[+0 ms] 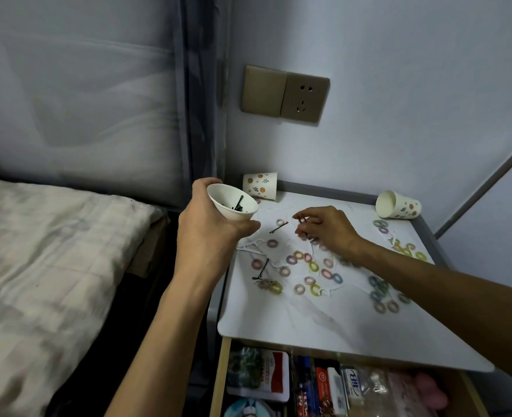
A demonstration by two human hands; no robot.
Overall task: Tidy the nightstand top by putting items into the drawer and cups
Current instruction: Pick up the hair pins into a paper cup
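We see one nightstand top (324,326) over one open drawer (218,380). Three cups: our left hand (206,233) grips one cup (226,196); two other cups (260,185) sit at the back. Our right hand (330,230) pinches one hairpin (302,220); two more hairpins (279,227) lie among many rings (313,266).

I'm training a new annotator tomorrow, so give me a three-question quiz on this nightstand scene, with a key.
1. True or false: the held cup in the left hand is empty.
2. The back-right cup on the nightstand: A) stands upright, B) lies on its side, C) stands upside down?
3. Fill in: the right hand pinches a ____.

Key:
1. False. It contains black hairpins.
2. B.
3. hairpin.
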